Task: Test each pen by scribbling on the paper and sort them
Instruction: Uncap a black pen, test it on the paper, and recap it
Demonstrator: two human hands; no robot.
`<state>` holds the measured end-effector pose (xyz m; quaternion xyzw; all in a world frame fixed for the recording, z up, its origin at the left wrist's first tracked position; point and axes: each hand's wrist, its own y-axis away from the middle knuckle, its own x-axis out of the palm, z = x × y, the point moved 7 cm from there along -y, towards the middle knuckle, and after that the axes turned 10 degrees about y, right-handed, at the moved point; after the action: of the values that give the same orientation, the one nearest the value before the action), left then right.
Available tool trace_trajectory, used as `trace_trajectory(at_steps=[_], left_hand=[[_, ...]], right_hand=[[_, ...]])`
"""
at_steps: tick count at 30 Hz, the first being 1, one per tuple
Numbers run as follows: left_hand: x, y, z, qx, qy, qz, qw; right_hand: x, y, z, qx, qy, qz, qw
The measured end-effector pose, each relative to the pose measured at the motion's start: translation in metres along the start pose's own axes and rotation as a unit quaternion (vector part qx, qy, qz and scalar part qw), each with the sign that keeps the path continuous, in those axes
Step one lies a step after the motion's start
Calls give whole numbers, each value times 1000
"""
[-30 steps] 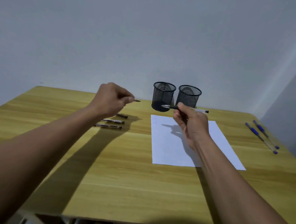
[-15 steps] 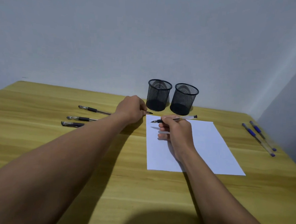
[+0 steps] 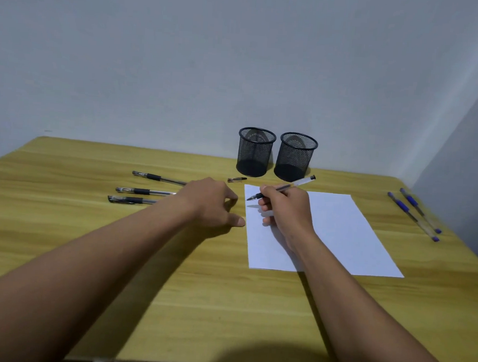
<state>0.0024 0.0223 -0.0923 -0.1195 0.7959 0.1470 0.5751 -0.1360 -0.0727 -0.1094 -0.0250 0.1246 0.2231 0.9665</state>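
My right hand (image 3: 285, 211) grips an uncapped black pen (image 3: 296, 183) in a writing hold, its tip just above the top left corner of the white paper (image 3: 341, 232). The pen's cap (image 3: 236, 179) lies on the table just beyond my left hand (image 3: 211, 204). That hand rests on the table beside the paper's left edge, fingers loosely curled and holding nothing. Three black pens (image 3: 144, 192) lie in a row to the left. Two blue pens (image 3: 415, 214) lie at the far right. Two black mesh pen cups (image 3: 255, 152) (image 3: 295, 157) stand behind the paper.
The wooden table (image 3: 197, 290) meets a grey wall at the back and another wall at the right. Its front edge runs along the bottom of the view. The blue pens lie close to the right edge.
My left hand came down from mid-air, let go of the pen cap and settled by the paper. My right hand lowered the pen from in front of the cups to the paper's corner.
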Motion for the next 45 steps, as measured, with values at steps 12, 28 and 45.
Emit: trace_trajectory(at_steps=[12, 28, 45], left_hand=[[5, -1, -5, -3, 7, 21, 1000], [6, -9, -5, -3, -26, 41, 999], [0, -5, -13, -7, -15, 40, 999]], right_hand=[[-2, -8, -4, 23, -55, 17, 998], [6, -19, -12, -73, 110, 42, 990], [0, -20, -13, -94, 142, 13, 985]])
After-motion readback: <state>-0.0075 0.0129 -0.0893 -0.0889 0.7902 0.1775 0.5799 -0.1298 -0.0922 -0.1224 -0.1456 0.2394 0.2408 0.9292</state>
